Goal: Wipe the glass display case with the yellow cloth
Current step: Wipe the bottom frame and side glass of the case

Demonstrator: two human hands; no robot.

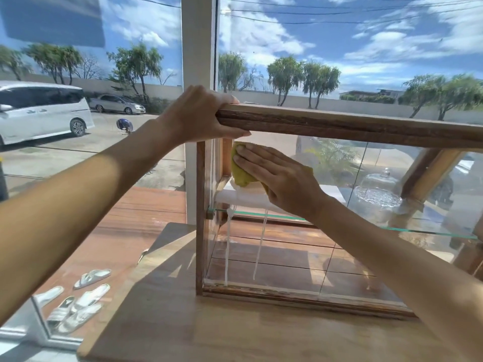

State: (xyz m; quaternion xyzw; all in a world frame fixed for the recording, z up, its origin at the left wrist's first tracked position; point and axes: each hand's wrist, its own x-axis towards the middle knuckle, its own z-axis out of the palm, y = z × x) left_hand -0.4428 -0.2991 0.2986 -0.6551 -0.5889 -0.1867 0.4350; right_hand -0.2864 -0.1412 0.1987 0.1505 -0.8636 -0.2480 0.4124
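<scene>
The glass display case [339, 126] has a dark wooden frame and stands on a wooden counter. My left hand [201, 113] grips the top left corner of its frame. My right hand [277, 176] lies flat against the front glass pane near the upper left, pressing the yellow cloth [241, 171] onto it. Most of the cloth is hidden under my palm. White streaks of liquid [227, 246] run down the glass below the cloth. Inside, a glass shelf [418, 230] crosses the case.
A glass dome on a cut-glass plate [379, 189] stands behind the case at the right. The wooden counter [209, 330] extends toward me. Beyond the big window lie a wooden deck with several white sandals [78, 304], parked cars [39, 111] and trees.
</scene>
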